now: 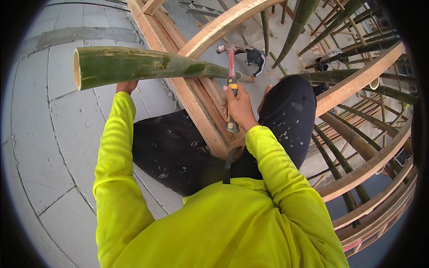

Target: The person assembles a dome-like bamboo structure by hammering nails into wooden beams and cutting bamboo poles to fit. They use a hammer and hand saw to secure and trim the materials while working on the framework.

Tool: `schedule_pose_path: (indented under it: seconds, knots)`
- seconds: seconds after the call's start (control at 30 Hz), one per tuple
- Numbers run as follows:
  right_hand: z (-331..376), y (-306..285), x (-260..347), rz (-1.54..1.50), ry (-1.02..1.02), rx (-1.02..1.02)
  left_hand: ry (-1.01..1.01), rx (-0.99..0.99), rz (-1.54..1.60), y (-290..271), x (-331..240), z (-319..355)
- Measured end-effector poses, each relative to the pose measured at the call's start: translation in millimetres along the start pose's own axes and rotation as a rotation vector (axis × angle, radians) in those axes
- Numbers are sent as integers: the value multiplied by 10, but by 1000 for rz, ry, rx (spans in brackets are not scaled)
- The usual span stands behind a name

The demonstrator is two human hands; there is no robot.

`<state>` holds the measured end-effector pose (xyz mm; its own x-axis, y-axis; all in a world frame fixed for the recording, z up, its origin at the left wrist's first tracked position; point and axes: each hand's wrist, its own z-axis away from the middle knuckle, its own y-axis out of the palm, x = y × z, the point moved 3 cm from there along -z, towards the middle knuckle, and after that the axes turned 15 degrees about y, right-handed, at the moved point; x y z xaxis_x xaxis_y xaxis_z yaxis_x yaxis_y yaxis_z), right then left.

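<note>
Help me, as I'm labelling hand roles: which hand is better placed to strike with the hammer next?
Likely the right hand: it grips the hammer by its handle. The left hand is at the green bamboo pole, partly hidden behind it, away from the hammer.

Green bamboo pole (134, 63) crosswise, red-necked hammer (231, 67)

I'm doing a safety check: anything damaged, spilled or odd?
Pale scuffs break the green of the bamboo at the left hand, and white specks, perhaps paint, dot the black trousers. Nothing else clearly stands out.
</note>
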<state>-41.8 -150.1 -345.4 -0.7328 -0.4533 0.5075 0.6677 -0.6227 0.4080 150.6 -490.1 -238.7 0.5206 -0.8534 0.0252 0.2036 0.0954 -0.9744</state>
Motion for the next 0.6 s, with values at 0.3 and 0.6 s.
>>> schedule_pose_path:
  seconds: [0.3,0.6]
  knots:
    - [-1,149,-60,61,117,79,-217,-281,1039,253,157,-298]
    - [-8,170,9,-23,117,75,-82,-67,1496,210,-271,-591]
